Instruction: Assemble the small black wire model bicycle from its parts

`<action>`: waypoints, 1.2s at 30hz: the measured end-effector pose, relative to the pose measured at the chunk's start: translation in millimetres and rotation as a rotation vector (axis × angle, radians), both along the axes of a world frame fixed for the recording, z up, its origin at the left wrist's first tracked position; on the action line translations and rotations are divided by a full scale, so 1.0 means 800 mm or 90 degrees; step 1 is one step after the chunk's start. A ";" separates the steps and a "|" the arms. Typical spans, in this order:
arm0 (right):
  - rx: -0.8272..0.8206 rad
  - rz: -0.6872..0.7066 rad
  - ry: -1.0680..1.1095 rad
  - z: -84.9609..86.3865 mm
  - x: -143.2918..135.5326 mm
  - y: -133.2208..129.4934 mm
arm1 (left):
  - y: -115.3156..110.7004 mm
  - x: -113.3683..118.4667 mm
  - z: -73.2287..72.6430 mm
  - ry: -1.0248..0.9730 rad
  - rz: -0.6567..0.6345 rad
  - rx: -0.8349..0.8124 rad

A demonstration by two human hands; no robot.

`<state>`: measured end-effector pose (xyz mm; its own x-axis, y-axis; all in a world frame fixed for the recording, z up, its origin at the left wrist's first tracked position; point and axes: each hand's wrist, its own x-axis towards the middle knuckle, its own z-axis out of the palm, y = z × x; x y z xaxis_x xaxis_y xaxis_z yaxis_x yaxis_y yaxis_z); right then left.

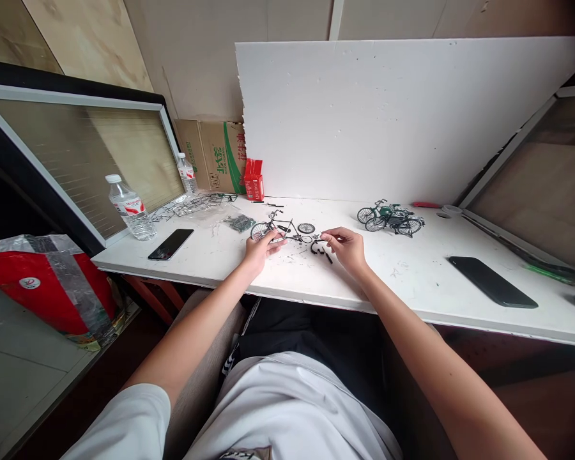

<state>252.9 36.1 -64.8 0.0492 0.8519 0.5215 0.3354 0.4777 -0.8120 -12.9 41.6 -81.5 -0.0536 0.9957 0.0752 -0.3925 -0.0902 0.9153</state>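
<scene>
A black model bicycle (287, 225), with a wheel fitted at its left end, is held low over the white table by my left hand (259, 250). The fingers of that hand close round the lower part of the frame. On the right, my right hand (344, 245) is pinched at the bicycle's other end; what lies between its fingertips is too small to make out. A loose spoked wheel (306, 227) lies just behind the frame. Curved black parts (315, 248) rest beside my right fingertips, with tiny scraps scattered between the hands.
Assembled green model bicycles (390, 218) stand at the back right. A dark phone (492, 281) lies on the right, another phone (171, 244) on the left. Water bottles (131, 211), a red box (253, 180), a carton (215, 156) and wiry part frames (196, 206) occupy the left back.
</scene>
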 end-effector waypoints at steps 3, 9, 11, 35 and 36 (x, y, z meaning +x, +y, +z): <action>-0.052 0.018 0.092 -0.008 -0.001 0.011 | -0.006 0.008 -0.001 -0.020 -0.046 -0.013; -0.160 0.103 0.269 -0.018 -0.014 0.017 | -0.012 0.014 0.000 0.038 -0.075 -0.004; -0.160 0.114 0.281 -0.017 -0.020 0.012 | -0.015 0.016 0.002 0.069 -0.073 0.000; -0.168 0.182 0.236 -0.018 -0.028 0.003 | -0.020 0.020 0.002 0.193 -0.070 0.027; -0.167 0.181 0.238 -0.017 -0.028 0.003 | -0.020 0.020 0.002 0.194 -0.068 0.029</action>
<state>230.5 38.1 -78.7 -0.0607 0.9578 0.2808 -0.1131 0.2729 -0.9554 3.3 25.9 -80.2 0.0827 0.9897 0.1166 -0.1102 -0.1072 0.9881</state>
